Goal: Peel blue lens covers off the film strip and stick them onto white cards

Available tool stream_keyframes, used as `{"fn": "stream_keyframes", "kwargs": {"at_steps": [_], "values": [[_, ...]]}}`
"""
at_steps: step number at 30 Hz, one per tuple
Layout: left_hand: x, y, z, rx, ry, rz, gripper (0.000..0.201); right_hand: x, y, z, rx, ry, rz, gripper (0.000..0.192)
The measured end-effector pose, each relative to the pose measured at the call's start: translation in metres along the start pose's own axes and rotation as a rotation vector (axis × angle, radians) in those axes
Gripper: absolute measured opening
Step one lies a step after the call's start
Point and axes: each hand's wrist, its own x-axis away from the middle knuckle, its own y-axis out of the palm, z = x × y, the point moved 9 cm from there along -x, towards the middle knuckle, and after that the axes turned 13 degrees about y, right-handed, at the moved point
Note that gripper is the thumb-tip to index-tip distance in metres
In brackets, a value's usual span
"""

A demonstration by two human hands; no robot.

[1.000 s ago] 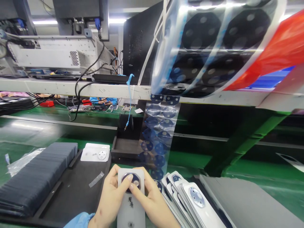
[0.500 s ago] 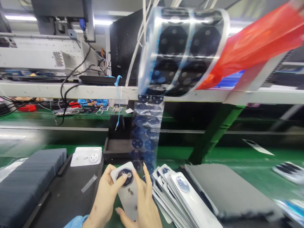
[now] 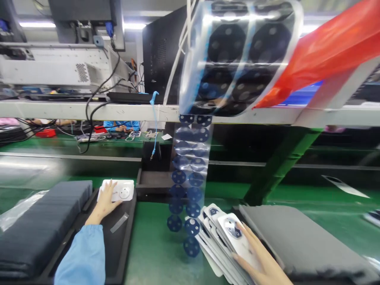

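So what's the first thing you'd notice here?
Probably the long clear plastic strip of round blue stickers hanging down the middle, under a bright red sheet at top right. Below, the left hand rests on a white card, and the right hand on a fanned stack of white plates.

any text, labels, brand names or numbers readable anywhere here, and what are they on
None can be read.
White plate under the left hand: only a round cutout, no print visible.
Fanned white plates under the right hand: blue round parts, no legible marks.
Hanging film strip of blue discs: no lettering.
Grey machine on the shelf: any labels too small and blurred.
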Motion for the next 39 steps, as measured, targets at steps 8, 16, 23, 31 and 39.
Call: {"fn": "stream_keyframes", "kwargs": {"at_steps": [8,16,23,31,39], "values": [[0.01,0.032,-0.027,-0.29,0.119,-0.123,0.065,-0.014,0.016,0.053,0.083,0.079,-0.061,0.076],[0.004,0.025,-0.007,-0.268,0.199,-0.086,0.045,-0.003,0.011,0.029,0.197,0.232,-0.166,0.091],[0.011,-0.011,0.008,-0.048,0.05,0.09,0.025,-0.003,-0.001,0.022,0.166,0.107,-0.025,0.083],[0.02,-0.049,0.033,0.498,-0.311,0.453,0.025,0.032,0.023,-0.072,-0.281,-0.053,-0.226,0.074],[0.04,0.037,0.16,1.105,-0.385,-0.191,0.053,0.019,0.064,-0.141,-0.554,-0.092,-0.356,0.044]]}}
